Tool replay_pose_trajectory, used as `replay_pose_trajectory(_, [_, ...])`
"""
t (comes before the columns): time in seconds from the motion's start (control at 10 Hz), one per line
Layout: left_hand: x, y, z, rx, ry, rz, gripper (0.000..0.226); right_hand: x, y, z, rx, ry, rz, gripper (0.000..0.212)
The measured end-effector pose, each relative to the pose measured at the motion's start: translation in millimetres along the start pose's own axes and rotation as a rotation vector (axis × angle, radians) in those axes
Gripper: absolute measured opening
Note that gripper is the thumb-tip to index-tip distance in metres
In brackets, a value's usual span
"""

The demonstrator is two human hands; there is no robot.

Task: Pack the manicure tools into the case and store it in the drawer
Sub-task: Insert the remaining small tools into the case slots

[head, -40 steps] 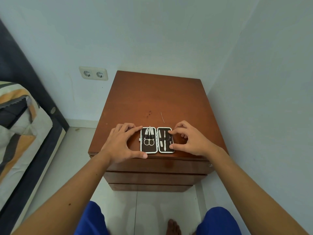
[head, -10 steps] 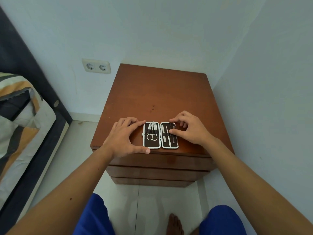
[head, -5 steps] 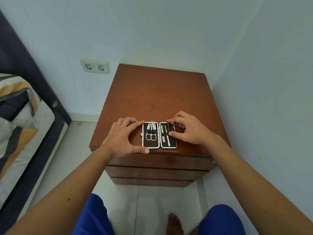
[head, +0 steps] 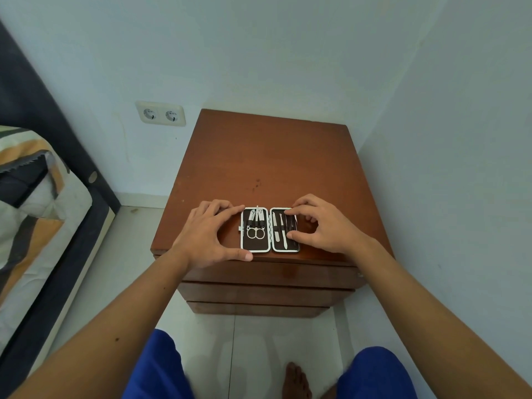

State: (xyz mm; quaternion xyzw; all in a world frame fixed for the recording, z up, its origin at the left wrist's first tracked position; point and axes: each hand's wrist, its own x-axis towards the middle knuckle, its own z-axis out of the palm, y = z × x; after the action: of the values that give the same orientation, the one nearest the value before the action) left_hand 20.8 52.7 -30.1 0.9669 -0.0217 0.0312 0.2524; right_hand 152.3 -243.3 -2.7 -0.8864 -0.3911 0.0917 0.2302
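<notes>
The small manicure case [head: 255,245] lies open and flat near the front edge of the brown nightstand [head: 267,156]. Its left half holds scissors [head: 255,233] and clippers, and its right half holds a file and thin tools [head: 278,229] under a strap. My left hand [head: 205,236] holds the left half, with the index finger at its top corner and the thumb at its bottom edge. My right hand [head: 324,226] holds the right half, index finger on the top edge and thumb on the lining beside the tools. The top drawer [head: 270,274] below is closed.
Two more closed drawers [head: 262,295] sit under the top one. White walls stand close behind and to the right. A bed [head: 31,214] with a dark frame is on the left, and a double wall socket [head: 161,114] is behind. My knees and a bare foot are below.
The thin tool that lay loose on the nightstand 4 s ago is gone from the top. My right index finger has shifted to the case's top edge. My left hand has stayed put.
</notes>
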Motion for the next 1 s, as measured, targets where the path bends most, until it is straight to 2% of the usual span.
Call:
replay_pose_trajectory(0.4, [0.1,0.4,-0.2,0.010,-0.004,-0.001,0.121,1.7,0.6,2.7,0.022,-0.028,0.052,0.044])
replay_pose_trajectory(0.6, [0.3,0.7,-0.4,0.015,-0.006,-0.002,0.121,-0.2,-2.1,1.9,0.057,-0.010,0.054,0.057])
replay_pose_trajectory(1.0, [-0.5,1.2,-0.5,0.013,-0.003,-0.001,0.121,1.5,-2.4,-2.7,-0.067,-0.079,0.024,0.053])
